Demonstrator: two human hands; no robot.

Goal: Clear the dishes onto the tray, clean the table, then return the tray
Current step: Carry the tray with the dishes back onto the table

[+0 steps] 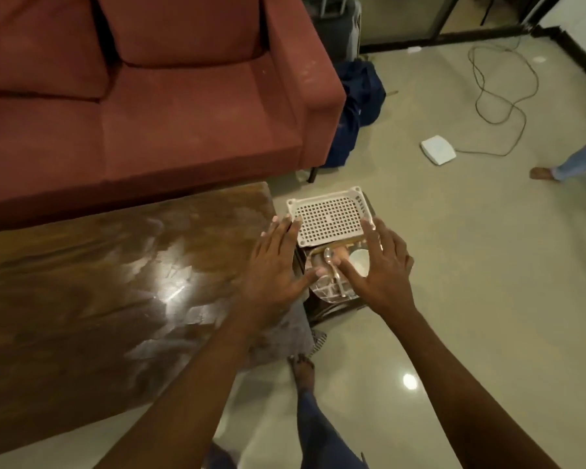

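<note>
While the sofa (149, 113) fills the upper left and the table (99, 282) the left centre, the white tray (329, 218) sits mid-frame, just right of the table's corner. The left hand (274, 265) and right hand (383, 265) flank it, fingers straight and spread, grasping nothing. Between them lie a cup (359, 262) and a spoon (330, 262).
</note>
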